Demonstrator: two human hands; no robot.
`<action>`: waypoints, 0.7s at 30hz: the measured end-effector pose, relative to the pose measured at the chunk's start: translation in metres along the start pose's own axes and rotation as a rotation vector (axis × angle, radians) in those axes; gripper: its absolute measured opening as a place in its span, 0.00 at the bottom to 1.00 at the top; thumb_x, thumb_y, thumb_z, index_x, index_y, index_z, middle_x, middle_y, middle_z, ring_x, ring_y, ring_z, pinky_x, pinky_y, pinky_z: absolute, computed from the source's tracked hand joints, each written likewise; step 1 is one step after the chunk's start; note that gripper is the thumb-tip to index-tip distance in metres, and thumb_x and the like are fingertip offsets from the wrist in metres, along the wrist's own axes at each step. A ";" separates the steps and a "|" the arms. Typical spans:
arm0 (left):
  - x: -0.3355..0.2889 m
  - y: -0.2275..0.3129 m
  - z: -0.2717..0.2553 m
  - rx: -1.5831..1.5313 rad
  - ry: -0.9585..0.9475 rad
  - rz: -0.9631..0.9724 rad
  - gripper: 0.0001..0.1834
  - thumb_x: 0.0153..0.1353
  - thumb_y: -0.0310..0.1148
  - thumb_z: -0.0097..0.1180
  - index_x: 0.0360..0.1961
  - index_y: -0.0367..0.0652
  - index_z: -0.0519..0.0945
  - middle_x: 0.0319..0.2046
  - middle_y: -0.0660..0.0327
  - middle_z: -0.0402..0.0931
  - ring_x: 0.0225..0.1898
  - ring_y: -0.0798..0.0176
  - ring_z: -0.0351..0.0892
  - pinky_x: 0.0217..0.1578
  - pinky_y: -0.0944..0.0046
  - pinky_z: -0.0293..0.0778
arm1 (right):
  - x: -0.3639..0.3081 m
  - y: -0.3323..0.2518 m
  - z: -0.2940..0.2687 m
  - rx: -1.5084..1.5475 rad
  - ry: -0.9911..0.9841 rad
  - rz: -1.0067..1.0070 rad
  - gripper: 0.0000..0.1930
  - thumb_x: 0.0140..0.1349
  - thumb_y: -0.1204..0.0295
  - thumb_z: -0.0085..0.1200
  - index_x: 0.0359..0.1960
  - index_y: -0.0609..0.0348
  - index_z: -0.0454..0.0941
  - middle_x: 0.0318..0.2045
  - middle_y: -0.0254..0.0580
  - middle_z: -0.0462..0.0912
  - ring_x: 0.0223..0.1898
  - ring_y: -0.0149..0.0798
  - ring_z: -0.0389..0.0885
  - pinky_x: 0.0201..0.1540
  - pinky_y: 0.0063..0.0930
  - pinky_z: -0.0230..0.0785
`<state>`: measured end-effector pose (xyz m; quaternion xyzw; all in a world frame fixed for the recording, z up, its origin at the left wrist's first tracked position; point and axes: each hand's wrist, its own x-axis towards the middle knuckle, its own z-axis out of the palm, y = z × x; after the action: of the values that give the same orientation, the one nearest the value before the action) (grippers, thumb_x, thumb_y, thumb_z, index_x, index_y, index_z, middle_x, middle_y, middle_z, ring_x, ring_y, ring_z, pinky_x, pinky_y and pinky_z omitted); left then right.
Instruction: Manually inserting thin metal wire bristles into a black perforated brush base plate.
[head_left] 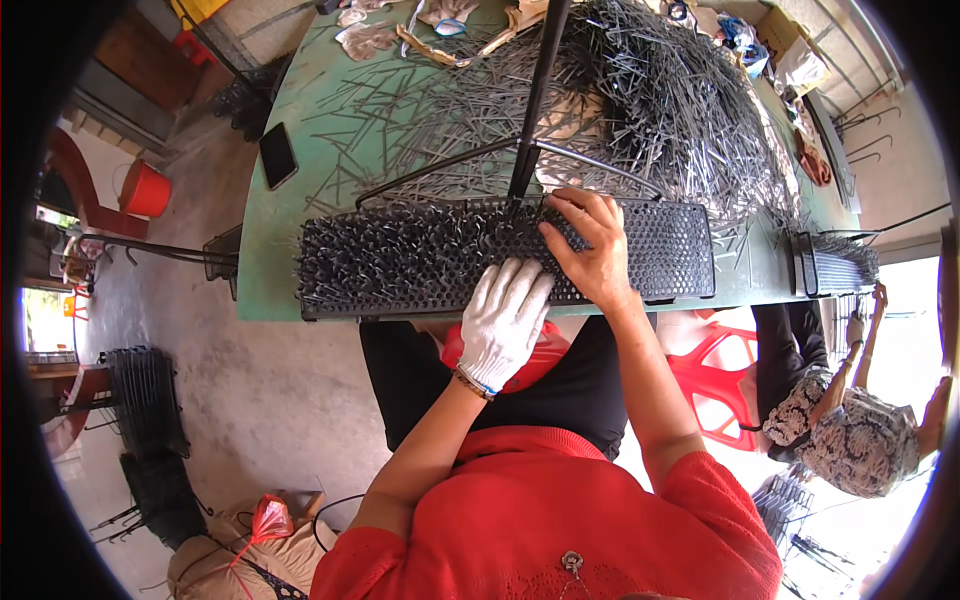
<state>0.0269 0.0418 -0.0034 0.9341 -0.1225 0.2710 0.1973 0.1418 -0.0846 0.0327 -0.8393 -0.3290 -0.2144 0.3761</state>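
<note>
Both hands down on the perforated tray (660, 245) at the near edge of the green table (262, 275)

The gloved left hand (503, 322) lies flat over the tray's front rim, fingers together — holding nothing. The bare right hand (592, 250) is spread on top, fingertips pressing into the holes near the middle; can't tell if it's pinching a pin. The left half is already bristling with pins, the right half is bare. I'd say keep the tray pinned steady and work hole by hole — the loose pin pile (640, 100) sits just behind it.
</note>
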 end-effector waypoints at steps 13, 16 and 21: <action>0.102 -0.053 -0.120 -0.325 0.178 -0.522 0.13 0.60 0.26 0.55 0.46 0.34 0.77 0.45 0.50 0.78 0.48 0.54 0.77 0.52 0.60 0.71 | -0.066 0.067 -0.077 -0.246 0.248 0.395 0.11 0.56 0.79 0.58 0.42 0.62 0.80 0.45 0.46 0.79 0.47 0.46 0.76 0.52 0.36 0.66; 0.158 -0.132 -0.108 -0.221 -0.029 -0.499 0.27 0.61 0.39 0.59 0.57 0.34 0.70 0.53 0.49 0.74 0.55 0.57 0.75 0.57 0.63 0.68 | -0.064 0.064 -0.070 -0.273 0.274 0.363 0.12 0.55 0.79 0.58 0.43 0.63 0.79 0.45 0.48 0.79 0.47 0.48 0.76 0.52 0.38 0.65; 0.253 -0.189 -0.018 0.080 -0.395 -0.405 0.47 0.52 0.64 0.56 0.63 0.39 0.63 0.57 0.42 0.69 0.58 0.41 0.69 0.59 0.53 0.64 | -0.066 0.071 -0.067 -0.294 0.323 0.418 0.13 0.53 0.81 0.59 0.42 0.63 0.79 0.44 0.48 0.79 0.46 0.49 0.76 0.52 0.38 0.66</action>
<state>0.2902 0.1873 0.0932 0.9814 0.0412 0.0433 0.1827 0.1390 -0.1975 -0.0009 -0.8892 -0.0504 -0.3085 0.3340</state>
